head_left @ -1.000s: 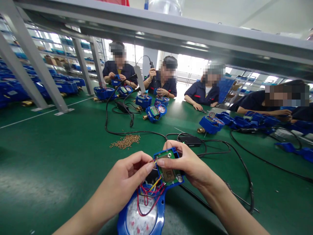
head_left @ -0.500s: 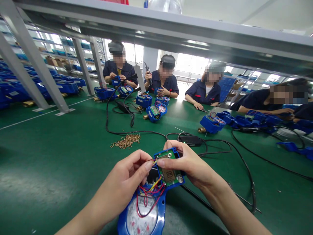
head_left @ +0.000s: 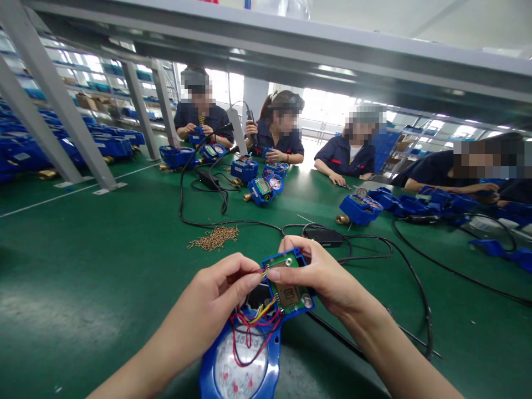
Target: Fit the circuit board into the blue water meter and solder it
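Note:
A blue water meter (head_left: 239, 366) with a round white dial lies on the green table right in front of me. Its blue lid with a green circuit board (head_left: 288, 285) is tilted open, joined to the body by red, yellow and blue wires (head_left: 253, 327). My right hand (head_left: 320, 274) grips the lid, thumb on the board's left edge. My left hand (head_left: 214, 302) pinches the wires beside the board's left edge, thumb and forefinger closed.
A heap of small brass screws (head_left: 214, 238) lies ahead on the left. Black cables (head_left: 366, 249) and a black adapter (head_left: 324, 236) cross the table. More blue meters (head_left: 264, 188) stand further off. Several seated co-workers (head_left: 276, 130) work along the far side. Metal frame legs (head_left: 58, 111) rise at left.
Both hands and the lid have hardly shifted; the view has tipped slightly. A co-worker at the far side has turned the head.

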Action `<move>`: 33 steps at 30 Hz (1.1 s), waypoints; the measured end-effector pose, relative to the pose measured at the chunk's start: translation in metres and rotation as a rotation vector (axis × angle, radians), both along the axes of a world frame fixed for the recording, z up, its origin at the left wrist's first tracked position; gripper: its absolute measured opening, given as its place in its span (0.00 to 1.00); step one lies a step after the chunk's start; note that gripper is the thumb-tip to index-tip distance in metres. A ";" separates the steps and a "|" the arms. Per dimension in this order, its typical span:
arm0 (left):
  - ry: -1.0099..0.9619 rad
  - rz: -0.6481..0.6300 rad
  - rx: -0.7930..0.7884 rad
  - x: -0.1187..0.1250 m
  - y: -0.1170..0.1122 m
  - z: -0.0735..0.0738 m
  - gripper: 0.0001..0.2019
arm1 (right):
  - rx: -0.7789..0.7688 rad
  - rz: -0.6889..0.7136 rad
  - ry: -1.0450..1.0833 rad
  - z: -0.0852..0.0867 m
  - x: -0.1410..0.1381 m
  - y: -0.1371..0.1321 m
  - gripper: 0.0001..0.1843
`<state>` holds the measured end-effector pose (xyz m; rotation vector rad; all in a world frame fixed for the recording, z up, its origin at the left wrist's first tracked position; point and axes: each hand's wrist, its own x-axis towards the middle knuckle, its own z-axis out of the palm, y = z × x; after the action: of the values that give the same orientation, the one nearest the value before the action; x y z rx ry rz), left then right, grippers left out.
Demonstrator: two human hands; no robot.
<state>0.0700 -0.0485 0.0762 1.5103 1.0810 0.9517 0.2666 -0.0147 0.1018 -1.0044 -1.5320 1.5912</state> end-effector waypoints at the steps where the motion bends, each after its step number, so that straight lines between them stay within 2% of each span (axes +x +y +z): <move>1: -0.011 -0.024 -0.022 -0.001 0.001 0.001 0.11 | 0.007 0.001 -0.005 0.000 0.000 0.000 0.25; 9: -0.113 -0.148 -0.152 -0.005 -0.001 0.000 0.14 | 0.065 0.025 -0.099 0.004 0.001 -0.003 0.25; 17: -0.163 -0.154 -0.158 -0.008 -0.002 -0.002 0.16 | 0.161 -0.001 -0.222 0.007 -0.004 -0.003 0.24; 24: -0.158 -0.124 -0.137 -0.005 -0.003 -0.003 0.14 | 0.124 -0.014 -0.190 0.004 -0.002 -0.003 0.23; 33: -0.152 -0.155 -0.158 -0.008 -0.003 -0.006 0.15 | 0.262 -0.023 -0.320 0.011 0.000 -0.006 0.23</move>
<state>0.0624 -0.0517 0.0706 1.3489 0.8952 0.8384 0.2670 -0.0207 0.1130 -1.1598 -1.8787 1.2141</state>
